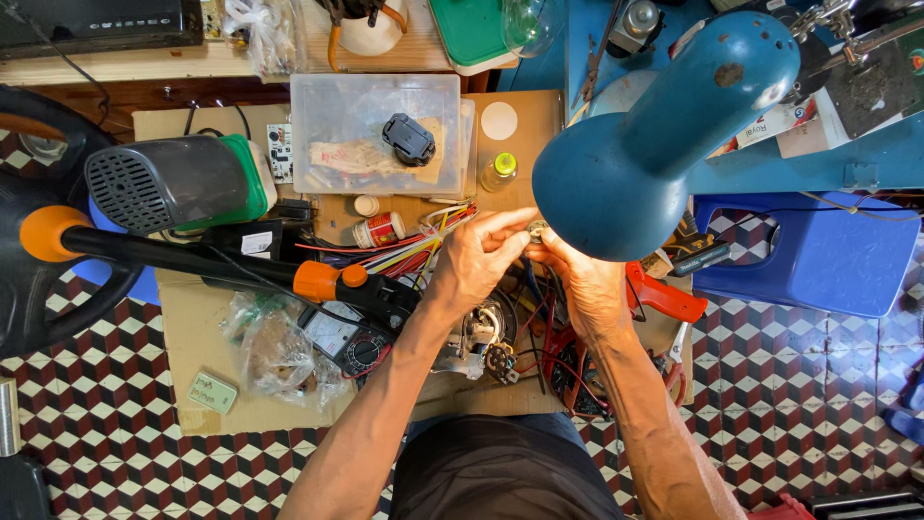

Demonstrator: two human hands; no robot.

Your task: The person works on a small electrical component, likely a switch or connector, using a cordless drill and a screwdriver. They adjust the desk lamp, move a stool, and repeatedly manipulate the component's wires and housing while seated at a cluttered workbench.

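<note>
Under the blue lamp [664, 135], both hands' fingers [510, 223] pinch a small metal part [535, 229] near a red-labelled jar [377, 230].

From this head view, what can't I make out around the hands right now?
- Small part between left hand and right hand: too small, covered by fingertips.
- Right hand's fingers: partly hidden under the blue lamp shade.
- Multimeter: partly hidden by the orange-handled tool.

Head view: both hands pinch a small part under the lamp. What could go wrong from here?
1. The small part, pinched between the left hand and right hand, could drop into the wires below and be hard to find.
2. The lamp hangs close over the hands and hides part of the work; a knuckle might bump it.
</note>
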